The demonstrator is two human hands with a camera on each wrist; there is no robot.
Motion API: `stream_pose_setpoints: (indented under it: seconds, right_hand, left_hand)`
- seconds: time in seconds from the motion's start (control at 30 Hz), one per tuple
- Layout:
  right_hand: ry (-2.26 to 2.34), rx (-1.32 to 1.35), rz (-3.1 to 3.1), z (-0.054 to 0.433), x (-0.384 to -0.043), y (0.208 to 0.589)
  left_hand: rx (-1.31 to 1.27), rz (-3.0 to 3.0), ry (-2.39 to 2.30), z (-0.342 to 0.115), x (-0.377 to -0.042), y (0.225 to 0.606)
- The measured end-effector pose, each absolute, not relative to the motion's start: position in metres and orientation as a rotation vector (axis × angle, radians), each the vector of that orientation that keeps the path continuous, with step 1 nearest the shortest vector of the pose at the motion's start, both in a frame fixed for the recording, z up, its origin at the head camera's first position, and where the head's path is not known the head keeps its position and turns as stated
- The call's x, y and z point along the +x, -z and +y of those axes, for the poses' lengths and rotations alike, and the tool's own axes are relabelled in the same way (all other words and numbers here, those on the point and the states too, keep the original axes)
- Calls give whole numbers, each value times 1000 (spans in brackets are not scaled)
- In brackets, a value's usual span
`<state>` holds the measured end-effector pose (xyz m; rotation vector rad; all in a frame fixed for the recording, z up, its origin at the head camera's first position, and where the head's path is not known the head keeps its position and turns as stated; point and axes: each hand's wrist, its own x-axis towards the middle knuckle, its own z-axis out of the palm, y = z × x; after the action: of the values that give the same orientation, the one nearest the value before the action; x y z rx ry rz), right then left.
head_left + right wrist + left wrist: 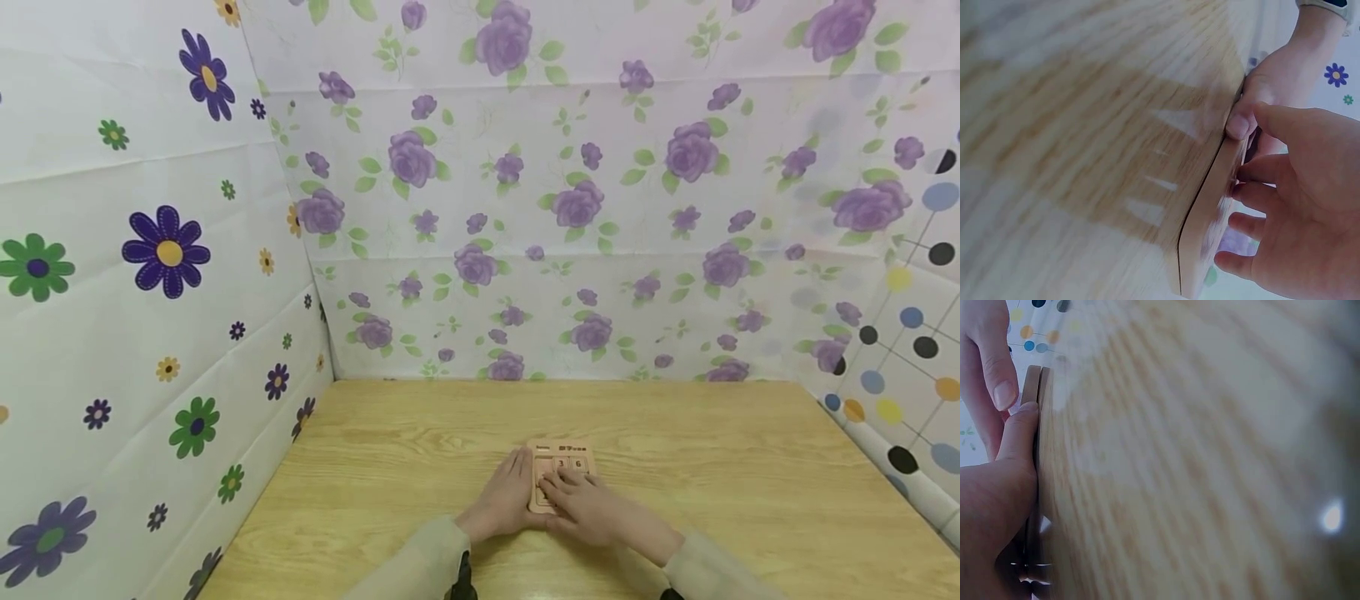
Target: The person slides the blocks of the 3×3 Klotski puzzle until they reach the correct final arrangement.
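At the frame's lower centre, a flat tan wooden-looking number board point(545, 467) is braced on the pale wood-grain table point(390, 467) by the left hand point(504, 500), fingers straight; its face is touched by the right hand point(588, 508), fingers spread. Tile-sliding seems underway; light fingertip pressure is called for.
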<state>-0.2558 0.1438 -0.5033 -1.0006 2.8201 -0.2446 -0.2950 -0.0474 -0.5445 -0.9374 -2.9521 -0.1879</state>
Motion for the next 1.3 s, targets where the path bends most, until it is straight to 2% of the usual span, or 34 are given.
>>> stream_pose_setpoints:
  seconds: [0.33,1.3]
  right_hand:
    - [316,-993,2770,144,-247,505]
    - [297,-865,2884,160,-269,500]
  left_hand:
    - [-950,-2966,217,-49,-289,552]
    - [-952,-2990,281,-49,-294,544]
